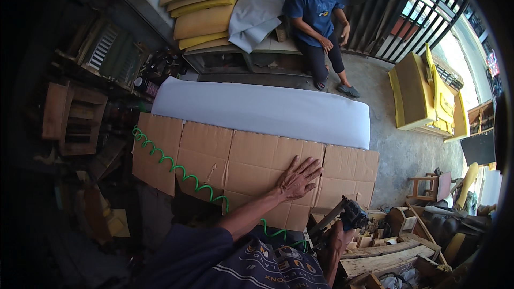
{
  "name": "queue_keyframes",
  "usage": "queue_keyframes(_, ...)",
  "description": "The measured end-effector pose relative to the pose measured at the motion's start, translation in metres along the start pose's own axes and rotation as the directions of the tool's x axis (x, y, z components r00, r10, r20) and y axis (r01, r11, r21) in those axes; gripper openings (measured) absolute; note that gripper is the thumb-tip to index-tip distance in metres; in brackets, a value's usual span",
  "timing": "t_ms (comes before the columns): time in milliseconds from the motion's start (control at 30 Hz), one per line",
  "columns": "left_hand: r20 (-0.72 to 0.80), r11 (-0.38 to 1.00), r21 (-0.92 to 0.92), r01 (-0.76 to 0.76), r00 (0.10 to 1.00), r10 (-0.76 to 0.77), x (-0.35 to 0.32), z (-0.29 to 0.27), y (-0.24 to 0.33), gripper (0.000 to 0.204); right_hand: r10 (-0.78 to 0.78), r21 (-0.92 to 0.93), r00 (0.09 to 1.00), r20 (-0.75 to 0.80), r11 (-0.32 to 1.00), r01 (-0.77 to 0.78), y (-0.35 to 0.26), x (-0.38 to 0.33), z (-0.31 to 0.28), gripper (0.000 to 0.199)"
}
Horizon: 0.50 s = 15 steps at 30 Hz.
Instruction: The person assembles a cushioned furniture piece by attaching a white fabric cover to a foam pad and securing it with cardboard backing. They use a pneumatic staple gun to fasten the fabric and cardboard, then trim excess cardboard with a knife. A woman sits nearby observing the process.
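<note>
Cardboard, a large flattened brown corrugated sheet (241, 163) made of several creased panels, is lying over the near side of a long piece that is covered in pale white-grey padding (257, 108); the padding is showing beyond the cardboard's far edge. What is carrying the two cannot be told. A grey concrete floor (399, 147) is running past the right end.

A person in a blue shirt (316, 13) is sitting on a low bench beyond the padding, beside a stack of yellow foam cushions (202, 10) and a folded grey sheet (254, 17). A yellow upholstered chair frame (420, 93) is standing on the floor at the right, well apart from the cardboard.

A green coiled air hose (179, 170) is trailing across the cardboard from its upper left corner down toward the wearer's body.

The left hand (297, 178) is lying palm down on the cardboard, fingers spread wide and flat, gripping nothing. The right hand (337, 235) is sitting lower right, just off the cardboard's near edge, its grip closed around the handle of a dark pneumatic staple gun (345, 215), whose nose is pointing toward the cardboard's lower edge. Loose pale wooden boards (385, 257) are lying beside that hand.
</note>
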<state>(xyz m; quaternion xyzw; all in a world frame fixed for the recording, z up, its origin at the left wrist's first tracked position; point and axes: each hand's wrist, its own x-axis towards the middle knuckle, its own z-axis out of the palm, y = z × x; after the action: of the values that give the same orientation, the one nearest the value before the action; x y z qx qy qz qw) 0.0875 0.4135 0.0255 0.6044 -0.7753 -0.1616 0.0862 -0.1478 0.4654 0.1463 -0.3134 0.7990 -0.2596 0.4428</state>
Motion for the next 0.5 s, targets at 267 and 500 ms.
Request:
queue_keyframes(267,-0.275,0.705,-0.058,0.707,0.667,-0.692,-0.157,-0.063,-0.157,0.061,-0.009,0.518,0.899,0.438,0.819,-0.244,-0.06,-0.01,0.081,0.024)
queue_keyframes(500,0.119,0.314,-0.445,0.839,0.403,-0.908,-0.236,-0.151,-0.214,0.055,-0.18,0.525,0.812,0.555,0.833,-0.174,-0.098,-0.074,0.156,0.036)
